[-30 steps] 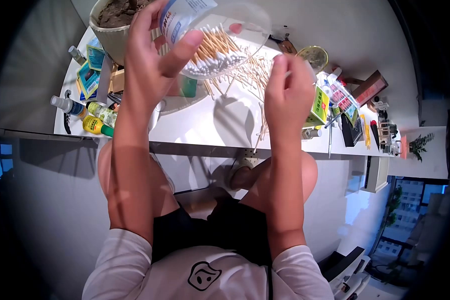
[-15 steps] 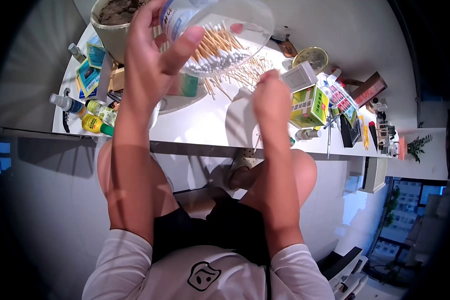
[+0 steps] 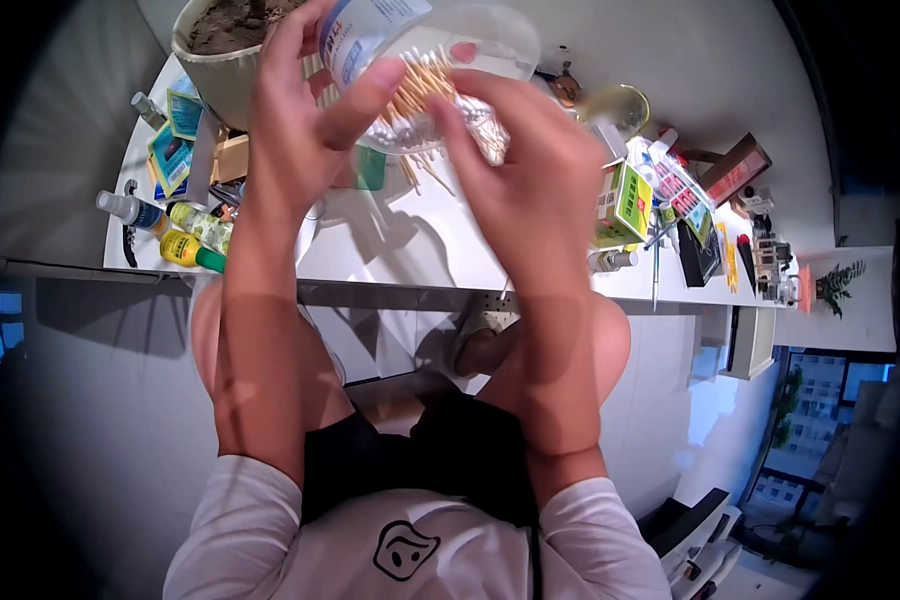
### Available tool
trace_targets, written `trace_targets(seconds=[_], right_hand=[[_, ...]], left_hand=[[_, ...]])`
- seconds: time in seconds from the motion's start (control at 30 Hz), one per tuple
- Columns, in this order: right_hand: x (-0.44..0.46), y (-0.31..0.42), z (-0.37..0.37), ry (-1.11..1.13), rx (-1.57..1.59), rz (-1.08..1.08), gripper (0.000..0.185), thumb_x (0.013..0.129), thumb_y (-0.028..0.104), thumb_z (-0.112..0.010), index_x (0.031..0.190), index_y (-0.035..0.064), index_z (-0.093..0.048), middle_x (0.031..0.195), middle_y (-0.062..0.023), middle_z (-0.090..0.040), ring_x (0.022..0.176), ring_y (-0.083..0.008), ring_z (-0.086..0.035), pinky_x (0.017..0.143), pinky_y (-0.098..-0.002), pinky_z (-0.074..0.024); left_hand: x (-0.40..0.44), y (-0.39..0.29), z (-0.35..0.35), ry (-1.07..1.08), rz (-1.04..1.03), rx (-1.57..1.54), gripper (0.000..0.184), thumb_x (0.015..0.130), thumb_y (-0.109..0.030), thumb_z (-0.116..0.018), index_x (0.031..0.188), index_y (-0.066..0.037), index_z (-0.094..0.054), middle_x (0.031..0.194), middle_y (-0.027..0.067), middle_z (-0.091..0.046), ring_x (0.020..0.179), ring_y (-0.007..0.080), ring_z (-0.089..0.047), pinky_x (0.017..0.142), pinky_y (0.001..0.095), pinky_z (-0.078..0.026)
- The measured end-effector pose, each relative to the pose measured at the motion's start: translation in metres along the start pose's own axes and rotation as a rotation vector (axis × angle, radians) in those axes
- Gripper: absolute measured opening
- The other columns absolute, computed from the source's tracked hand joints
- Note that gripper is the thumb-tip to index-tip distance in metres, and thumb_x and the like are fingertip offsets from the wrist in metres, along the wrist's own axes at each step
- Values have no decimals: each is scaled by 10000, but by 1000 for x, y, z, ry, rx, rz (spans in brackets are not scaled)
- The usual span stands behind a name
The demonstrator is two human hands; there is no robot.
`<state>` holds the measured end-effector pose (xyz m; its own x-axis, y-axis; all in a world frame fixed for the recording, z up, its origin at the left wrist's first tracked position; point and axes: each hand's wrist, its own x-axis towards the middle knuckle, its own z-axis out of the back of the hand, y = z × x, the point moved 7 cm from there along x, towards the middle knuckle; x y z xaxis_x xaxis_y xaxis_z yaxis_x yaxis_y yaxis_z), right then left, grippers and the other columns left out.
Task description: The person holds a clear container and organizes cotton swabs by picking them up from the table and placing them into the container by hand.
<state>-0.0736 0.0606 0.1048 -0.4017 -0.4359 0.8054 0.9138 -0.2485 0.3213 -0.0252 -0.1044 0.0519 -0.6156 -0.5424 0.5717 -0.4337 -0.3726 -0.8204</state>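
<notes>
My left hand [image 3: 305, 125] grips a clear plastic tub [image 3: 365, 32] with a blue-and-white label, held tilted above the white desk. Inside the tub lies a bundle of cotton swabs [image 3: 422, 85] with wooden sticks and white tips. The fingers of my right hand [image 3: 535, 150] are at the tub's open side, thumb and forefinger closed around the ends of some swabs. Exactly how many they pinch is hidden. Behind and below the tub, more loose swabs [image 3: 428, 172] lie on the desk, partly covered by my right hand.
A plant pot [image 3: 215, 75] stands at the back left. Spray and squeeze bottles [image 3: 180, 248] lie near the left front edge. To the right are a green-and-yellow box [image 3: 625, 208], a small bottle [image 3: 613, 262], a black box [image 3: 699, 255] and assorted packets.
My right hand has moved up and left from the loose swabs on the desk to the tub. My left hand keeps the tub in nearly the same place.
</notes>
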Motion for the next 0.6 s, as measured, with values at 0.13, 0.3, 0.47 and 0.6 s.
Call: trace_targets(seconds=[0.13,0.3,0.47,0.6], right_hand=[[5,-13,18,-49,3,-157,107,778,121,-675,868,67,-697,681,-46,-613,552,-183,-514,525,-284,-384],[-17,-36,1,415,59,-394,123,768,145,-612,788,49,-685,730,-112,-668,651,-290,-627,616,-360,-483],[-84,-76,-67,603,-309,-451,175,782,164,-603,874,22,-647,795,-135,-647,740,-310,-625,698,-384,-492],[-102,-89,-85,658,-522,-258,187,805,115,-534,878,-42,-605,785,-201,-633,789,-351,-634,730,-429,-497]], left_hand=[[0,-5,2,-9,-21,24,710,801,-379,-640,1278,98,-418,1185,166,-531,1091,206,-509,981,315,-362],[4,-6,5,-25,-10,1,720,805,-402,-634,1281,94,-417,1178,165,-537,1082,202,-515,975,308,-366],[1,-6,7,-46,7,14,744,806,-438,-632,1281,93,-418,1176,165,-541,1073,199,-524,956,314,-388],[3,-7,8,-44,-16,26,756,809,-463,-630,1282,88,-421,1171,156,-547,1062,197,-535,937,318,-405]])
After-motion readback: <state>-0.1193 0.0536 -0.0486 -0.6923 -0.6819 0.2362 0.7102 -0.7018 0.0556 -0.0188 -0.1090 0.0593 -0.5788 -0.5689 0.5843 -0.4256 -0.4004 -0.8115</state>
